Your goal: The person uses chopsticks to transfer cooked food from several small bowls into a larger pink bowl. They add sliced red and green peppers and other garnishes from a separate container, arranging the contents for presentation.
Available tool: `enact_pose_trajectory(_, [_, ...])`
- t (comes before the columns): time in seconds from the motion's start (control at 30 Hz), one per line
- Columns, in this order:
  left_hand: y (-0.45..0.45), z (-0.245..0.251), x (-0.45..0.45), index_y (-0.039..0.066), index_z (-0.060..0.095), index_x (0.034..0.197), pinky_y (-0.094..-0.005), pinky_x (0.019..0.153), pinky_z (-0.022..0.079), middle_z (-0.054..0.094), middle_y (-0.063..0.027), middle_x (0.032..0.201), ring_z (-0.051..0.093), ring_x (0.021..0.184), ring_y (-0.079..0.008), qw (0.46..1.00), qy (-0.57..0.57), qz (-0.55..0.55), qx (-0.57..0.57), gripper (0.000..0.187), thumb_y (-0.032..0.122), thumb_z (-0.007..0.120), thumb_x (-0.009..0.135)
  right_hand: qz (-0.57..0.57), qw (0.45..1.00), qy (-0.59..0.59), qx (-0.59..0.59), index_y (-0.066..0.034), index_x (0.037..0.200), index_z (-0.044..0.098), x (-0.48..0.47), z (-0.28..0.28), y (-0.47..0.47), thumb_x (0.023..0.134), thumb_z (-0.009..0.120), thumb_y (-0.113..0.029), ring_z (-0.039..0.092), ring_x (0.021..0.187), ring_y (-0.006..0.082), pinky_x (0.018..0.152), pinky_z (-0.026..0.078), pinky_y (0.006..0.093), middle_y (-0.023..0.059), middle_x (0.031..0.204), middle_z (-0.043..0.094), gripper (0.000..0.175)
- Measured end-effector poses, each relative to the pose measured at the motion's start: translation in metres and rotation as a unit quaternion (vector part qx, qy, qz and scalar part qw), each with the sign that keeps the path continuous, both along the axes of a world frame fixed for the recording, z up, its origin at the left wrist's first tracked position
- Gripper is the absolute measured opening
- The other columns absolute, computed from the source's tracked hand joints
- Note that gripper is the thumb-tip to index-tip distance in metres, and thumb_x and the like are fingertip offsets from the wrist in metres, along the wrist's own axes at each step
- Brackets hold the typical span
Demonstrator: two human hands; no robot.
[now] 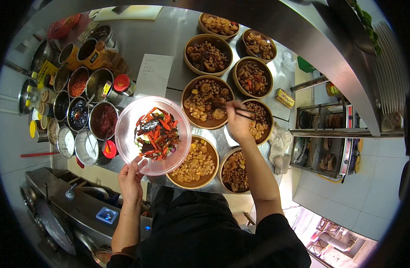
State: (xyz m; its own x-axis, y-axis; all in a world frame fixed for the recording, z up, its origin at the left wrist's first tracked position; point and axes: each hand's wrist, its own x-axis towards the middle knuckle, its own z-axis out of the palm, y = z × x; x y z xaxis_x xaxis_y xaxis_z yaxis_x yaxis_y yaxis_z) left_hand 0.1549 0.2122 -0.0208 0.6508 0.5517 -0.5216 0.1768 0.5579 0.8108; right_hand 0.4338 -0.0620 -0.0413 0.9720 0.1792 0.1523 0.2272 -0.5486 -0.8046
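My left hand (132,177) grips the near rim of a clear plastic bowl (124,134), which holds red chilies (161,127) and some dark pieces. In my right hand (238,120) is a pair of dark chopsticks (243,111). Their tips reach over a brown clay bowl (188,115) of beans and browned rounds of food, and seem to touch the food there. Nearer to me stands another clay bowl (215,172) of beans, partly behind the plastic bowl. My right forearm covers part of a further clay bowl (222,177).
More filled clay bowls (230,65) stand farther back on the steel table (151,37). Seasoning pots (78,114) and a red-lidded jar (122,83) crowd the left. A written sheet (154,75) lies behind the plastic bowl. At right are a cloth (279,144) and a yellow box (285,98).
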Motion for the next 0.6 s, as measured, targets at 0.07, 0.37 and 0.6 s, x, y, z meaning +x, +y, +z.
enact_pose_trajectory(0.07, [0.000,-0.001,0.000,-0.005,0.063,0.117,-0.0399,0.087,0.057,0.069,-0.0159,0.117,0.068,0.107,-0.0307,1.000,-0.005,-0.001,0.000,0.031,0.021,0.058,0.101,0.044,0.998,-0.040,0.012,0.0022,0.093,0.067,-0.010,-0.002,0.003,0.098,0.063,-0.021,0.066,0.078,0.0333,0.070,0.053,0.0369,0.0192,0.087,0.067,0.025])
enact_pose_trajectory(0.37, [-0.005,-0.006,0.003,-0.004,0.063,0.109,-0.0408,0.086,0.058,0.068,-0.0172,0.118,0.068,0.107,-0.0310,1.000,0.006,0.002,-0.006,0.025,0.019,0.059,0.100,0.059,0.995,-0.075,-0.011,0.0021,0.087,0.063,-0.026,-0.004,-0.008,0.096,0.064,-0.012,0.061,0.069,0.0325,0.064,0.050,0.0382,0.0172,0.080,0.062,0.017])
enact_pose_trajectory(0.6, [-0.009,-0.012,0.015,-0.003,0.064,0.100,-0.0414,0.088,0.057,0.066,-0.0188,0.119,0.067,0.108,-0.0321,1.000,-0.002,-0.006,-0.020,0.021,0.018,0.062,0.099,0.050,0.977,-0.134,0.161,0.0022,0.086,0.063,-0.044,0.045,-0.018,0.094,0.058,-0.001,0.062,0.074,0.0199,0.066,0.051,0.0315,0.0151,0.086,0.066,0.010])
